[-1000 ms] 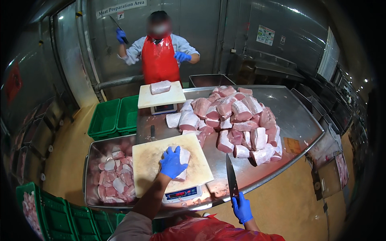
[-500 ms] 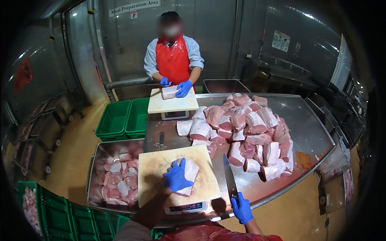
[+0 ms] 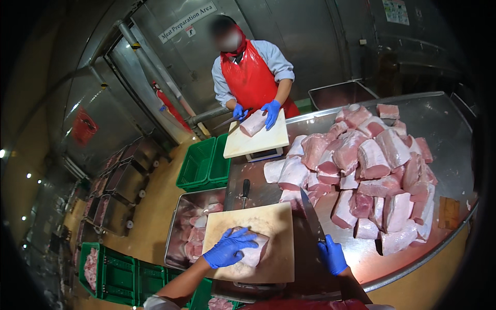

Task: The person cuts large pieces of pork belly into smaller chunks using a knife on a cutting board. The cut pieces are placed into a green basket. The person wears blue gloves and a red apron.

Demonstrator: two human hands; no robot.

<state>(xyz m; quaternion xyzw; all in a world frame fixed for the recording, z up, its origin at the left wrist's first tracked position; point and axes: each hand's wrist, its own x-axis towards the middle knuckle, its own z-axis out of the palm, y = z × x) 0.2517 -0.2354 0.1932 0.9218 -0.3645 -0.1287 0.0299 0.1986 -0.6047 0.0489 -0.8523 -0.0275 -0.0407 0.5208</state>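
My left hand (image 3: 230,249), in a blue glove, lies with its fingers stretched out over a pale pink block of meat (image 3: 256,252). The block rests on a stained white cutting board (image 3: 276,219) with a scale partly hidden beneath it. To the right of the board, my gloved right hand (image 3: 333,256) is closed round the handle of a long knife (image 3: 312,217). Its blade points away from me, over the steel table, apart from the meat. Most of the knife's handle is hidden in my fingers.
A big pile of meat blocks (image 3: 367,170) covers the steel table (image 3: 447,134). A dark-handled tool (image 3: 245,188) lies behind my board. Left of it stands a metal bin (image 3: 178,222) of cut meat. Across, a co-worker (image 3: 253,72) handles meat on another board (image 3: 258,142). Green crates (image 3: 199,163) stand nearby.
The view has turned and tilted, so the table appears farther right. My left hand's fingers now point more to the right across the meat. The knife stays in my right hand.
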